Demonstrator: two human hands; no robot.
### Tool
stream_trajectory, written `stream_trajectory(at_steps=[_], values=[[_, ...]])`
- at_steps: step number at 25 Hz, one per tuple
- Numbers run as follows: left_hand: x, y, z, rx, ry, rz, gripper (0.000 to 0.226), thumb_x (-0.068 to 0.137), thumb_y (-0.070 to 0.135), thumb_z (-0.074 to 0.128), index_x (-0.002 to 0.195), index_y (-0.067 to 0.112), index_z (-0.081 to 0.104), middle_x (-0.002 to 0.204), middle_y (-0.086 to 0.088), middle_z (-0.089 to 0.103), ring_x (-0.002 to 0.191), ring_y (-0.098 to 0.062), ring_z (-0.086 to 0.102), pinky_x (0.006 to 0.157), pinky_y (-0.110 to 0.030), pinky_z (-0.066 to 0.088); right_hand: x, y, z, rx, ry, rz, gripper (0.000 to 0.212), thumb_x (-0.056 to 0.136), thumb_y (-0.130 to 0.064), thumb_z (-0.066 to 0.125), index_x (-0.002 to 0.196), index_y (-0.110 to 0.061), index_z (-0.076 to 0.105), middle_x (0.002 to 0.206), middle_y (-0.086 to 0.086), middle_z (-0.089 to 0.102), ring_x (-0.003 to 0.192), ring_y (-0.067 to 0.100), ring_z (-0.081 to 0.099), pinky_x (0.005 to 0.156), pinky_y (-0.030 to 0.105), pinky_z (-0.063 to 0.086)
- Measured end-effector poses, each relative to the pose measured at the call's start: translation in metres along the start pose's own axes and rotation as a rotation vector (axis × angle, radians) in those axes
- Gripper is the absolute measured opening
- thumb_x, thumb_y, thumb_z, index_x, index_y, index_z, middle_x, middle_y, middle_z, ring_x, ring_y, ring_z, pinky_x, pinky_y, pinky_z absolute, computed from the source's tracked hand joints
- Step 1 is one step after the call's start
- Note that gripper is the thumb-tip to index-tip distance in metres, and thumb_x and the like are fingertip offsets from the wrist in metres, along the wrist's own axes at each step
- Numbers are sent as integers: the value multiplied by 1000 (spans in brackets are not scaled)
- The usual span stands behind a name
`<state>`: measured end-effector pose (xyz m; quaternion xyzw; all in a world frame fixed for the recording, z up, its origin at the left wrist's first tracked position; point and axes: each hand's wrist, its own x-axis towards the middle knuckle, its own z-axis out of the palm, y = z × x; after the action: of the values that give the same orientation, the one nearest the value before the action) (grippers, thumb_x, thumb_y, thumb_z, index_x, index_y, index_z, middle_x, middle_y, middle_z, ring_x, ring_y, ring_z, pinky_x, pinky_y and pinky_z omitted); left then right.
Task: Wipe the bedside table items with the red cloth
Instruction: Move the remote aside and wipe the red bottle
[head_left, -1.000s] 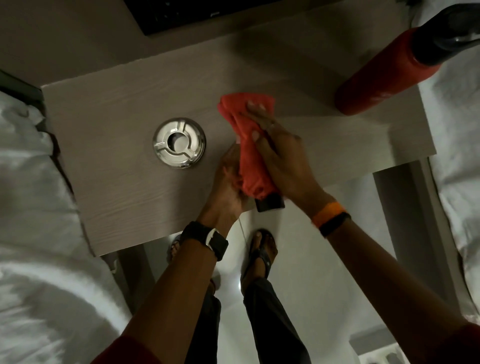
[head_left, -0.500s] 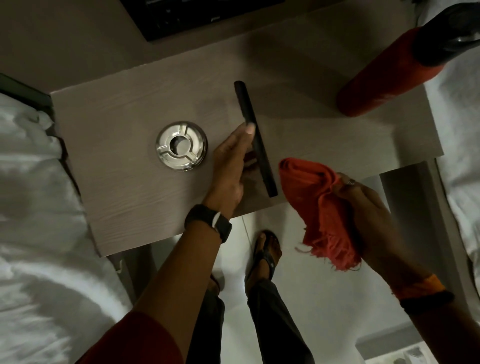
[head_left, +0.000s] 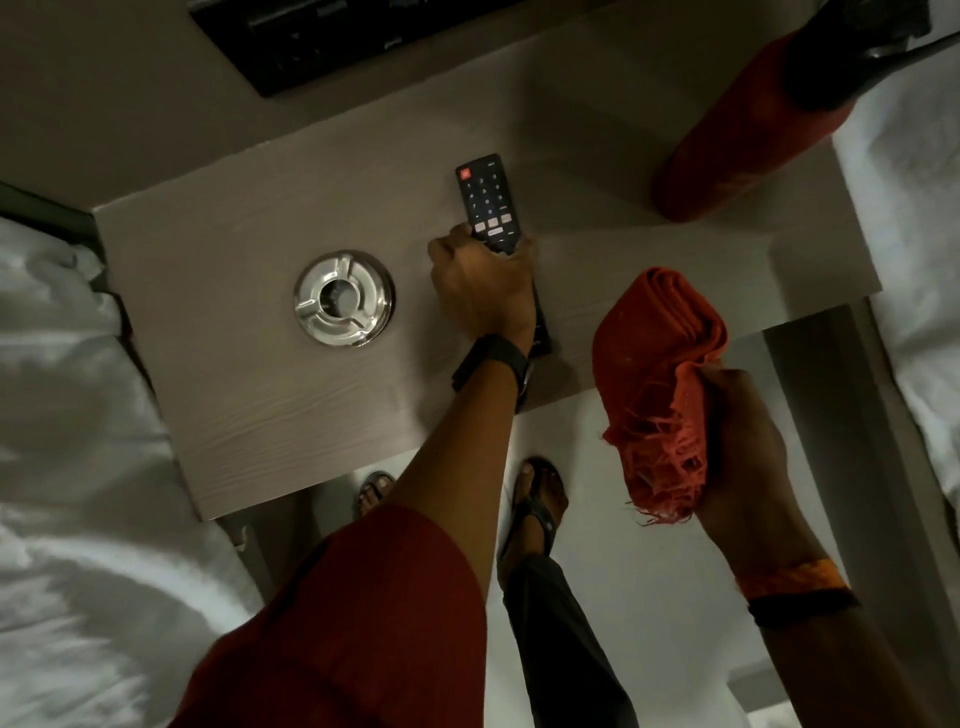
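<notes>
- Head view: the left hand (head_left: 480, 283) closes over the lower half of the TV remote (head_left: 488, 205), which lies face-up on the bedside table (head_left: 249, 395), buttons showing.
- Head view: the right hand (head_left: 743, 452) grips the bunched red cloth (head_left: 660, 364) off the table's front edge, frayed fringe hanging free.
- Head view: the cloth looks soft, light and floppy; a fistful at the folded middle should control it best.
- Head view: the remote appears rigid, light and smooth, best pinched by its long edges.
- Head view: the steel ashtray (head_left: 343, 299), just left of the remote, looks stiff and slippery; holding it at the rim seems wise.
- Head view: the red bottle (head_left: 737, 140) stands at the far right corner.
</notes>
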<state>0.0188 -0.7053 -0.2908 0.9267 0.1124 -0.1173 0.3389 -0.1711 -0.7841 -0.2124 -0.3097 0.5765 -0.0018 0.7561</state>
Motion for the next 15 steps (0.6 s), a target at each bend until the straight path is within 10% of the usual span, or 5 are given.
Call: stream_trajectory(at_steps=[5,9,12,15], values=[[-22,32,-24,-60,12,69,75,90,47,68,149,9,41,147,-12,43,133,-28,43,106,-40,50,2,-18,-11,322,44,7,33,100,-33,49,131,-23,55,135,19,64,111,41,69,80,50,63],[-53,137,-46,-213,-20,900,59,95,39,57,141,4,53,142,-19,52,131,-31,51,105,-13,35,10,-59,1,529,248,-264,35,102,-26,50,136,-19,53,132,13,65,111,33,69,79,42,64],[-56,201,-29,331,-357,1299,61,94,47,53,150,24,43,154,-12,41,141,-32,41,112,-34,42,21,-92,29,506,258,-515,17,105,-25,44,115,-23,58,91,-12,80,81,9,77,60,23,62],[-33,208,-17,524,-465,1218,58,100,29,49,154,32,29,154,-9,36,141,-30,38,117,-41,36,46,-107,77,183,279,-747,28,103,-38,38,126,-32,54,132,-11,69,122,9,65,101,47,56]])
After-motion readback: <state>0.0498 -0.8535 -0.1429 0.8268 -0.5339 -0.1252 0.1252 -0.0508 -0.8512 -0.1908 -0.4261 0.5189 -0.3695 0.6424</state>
